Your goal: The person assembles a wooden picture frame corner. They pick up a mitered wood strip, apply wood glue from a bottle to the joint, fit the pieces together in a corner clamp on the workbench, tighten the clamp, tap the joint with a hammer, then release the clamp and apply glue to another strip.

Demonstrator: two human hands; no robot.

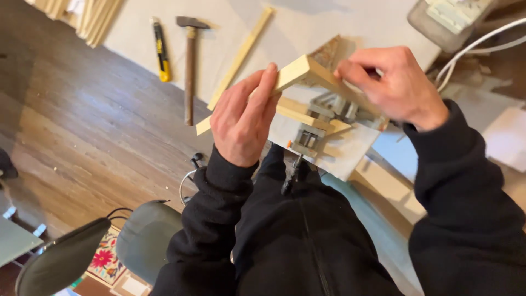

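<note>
Head view: my left hand (241, 123) pinches the wooden strip (307, 74) at its left end; its length runs right to my right hand (392, 82), fingers curled around it.

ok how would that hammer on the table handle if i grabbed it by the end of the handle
The hammer would probably feel head-heavy: a dark metal head sits on a long, slim wooden handle, so it would likely dip at the head end. It looks rigid, with no flex. Lying flat on the table with a squarish head, it seems unlikely to roll if nudged.
</note>
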